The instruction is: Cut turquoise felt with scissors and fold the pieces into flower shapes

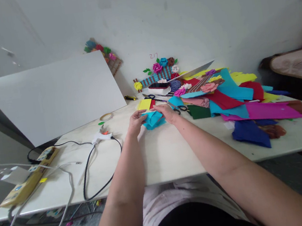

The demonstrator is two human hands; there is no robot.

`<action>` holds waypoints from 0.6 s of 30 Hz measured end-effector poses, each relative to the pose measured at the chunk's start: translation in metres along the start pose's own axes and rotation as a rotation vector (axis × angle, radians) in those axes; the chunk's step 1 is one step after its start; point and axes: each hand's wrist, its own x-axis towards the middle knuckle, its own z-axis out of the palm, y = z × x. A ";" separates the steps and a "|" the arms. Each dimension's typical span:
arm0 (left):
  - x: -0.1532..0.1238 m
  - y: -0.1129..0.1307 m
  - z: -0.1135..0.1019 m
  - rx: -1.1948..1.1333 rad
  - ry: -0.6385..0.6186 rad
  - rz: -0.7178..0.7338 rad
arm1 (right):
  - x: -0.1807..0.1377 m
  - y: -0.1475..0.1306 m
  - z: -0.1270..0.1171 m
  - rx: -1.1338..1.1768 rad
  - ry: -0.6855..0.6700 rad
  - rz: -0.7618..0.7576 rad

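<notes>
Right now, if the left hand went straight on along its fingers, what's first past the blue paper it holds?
Likely the right hand, at the other side of the blue paper. Exact depth is unclear from one view.

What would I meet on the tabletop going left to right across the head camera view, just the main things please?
Yellowish power strip, white glue gun, left hand, light blue paper, right hand, dark green sheet, dark blue paper.
</notes>
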 end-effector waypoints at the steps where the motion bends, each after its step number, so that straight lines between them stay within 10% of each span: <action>1: 0.000 0.000 0.000 0.013 -0.003 0.005 | 0.001 0.001 0.000 -0.001 0.012 0.017; 18: 0.000 -0.003 -0.002 0.076 -0.061 0.090 | -0.002 -0.003 0.001 -0.085 -0.030 0.133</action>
